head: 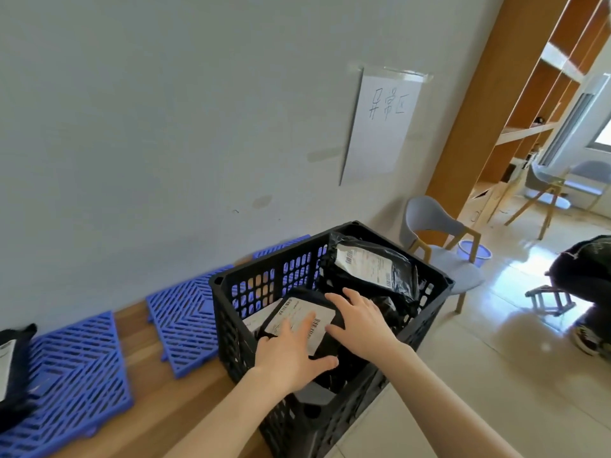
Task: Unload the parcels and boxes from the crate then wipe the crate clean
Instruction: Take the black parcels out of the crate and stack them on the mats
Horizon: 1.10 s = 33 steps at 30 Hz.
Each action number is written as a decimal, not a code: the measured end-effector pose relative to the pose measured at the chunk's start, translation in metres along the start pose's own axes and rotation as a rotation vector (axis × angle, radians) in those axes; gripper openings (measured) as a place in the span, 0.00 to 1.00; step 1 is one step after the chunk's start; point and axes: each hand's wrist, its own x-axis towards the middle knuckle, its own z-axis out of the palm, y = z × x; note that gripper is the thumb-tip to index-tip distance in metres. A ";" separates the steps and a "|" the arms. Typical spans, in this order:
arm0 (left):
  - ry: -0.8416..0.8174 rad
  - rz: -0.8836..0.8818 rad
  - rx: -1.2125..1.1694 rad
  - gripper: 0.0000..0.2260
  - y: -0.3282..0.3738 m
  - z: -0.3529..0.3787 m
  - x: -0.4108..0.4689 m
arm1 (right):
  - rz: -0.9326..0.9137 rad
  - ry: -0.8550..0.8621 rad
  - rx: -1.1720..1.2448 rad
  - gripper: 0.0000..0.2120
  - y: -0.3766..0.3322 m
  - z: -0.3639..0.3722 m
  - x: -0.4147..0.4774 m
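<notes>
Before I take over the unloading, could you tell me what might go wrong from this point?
1. Both hands, left and right, lie flat and open on the near parcel; its slick black wrap could slip when lifted.
2. The far parcel leans against the crate wall and may topple once its neighbour goes.
3. The crate seems to overhang the wooden ledge, so pulling sideways might tip it.

a white paper sign (383,123) with handwritten characters is taped to the pale wall (148,110). blue slatted floor tiles (72,375) lie on a wooden surface (139,328) along the wall. a grey chair (439,239) with wooden legs stands nearby, with a small blue bucket (474,254) just behind it on the glossy floor.
</notes>
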 end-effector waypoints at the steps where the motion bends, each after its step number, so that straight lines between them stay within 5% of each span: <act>1: -0.029 -0.017 0.007 0.45 0.001 0.001 0.005 | 0.000 -0.023 -0.012 0.32 0.002 0.003 0.006; 6: -0.103 0.007 -0.110 0.42 0.001 0.011 0.023 | 0.007 -0.132 -0.005 0.35 0.014 0.016 0.026; 12: -0.086 0.025 -0.298 0.45 -0.001 0.015 0.030 | -0.064 -0.006 0.121 0.32 0.019 0.026 0.022; 23: 0.438 0.198 -0.548 0.41 0.003 -0.003 -0.014 | -0.139 0.434 0.597 0.34 -0.004 -0.011 -0.019; 33: 0.813 0.155 -0.591 0.39 -0.048 -0.040 -0.073 | -0.286 0.464 0.831 0.34 -0.094 -0.014 -0.033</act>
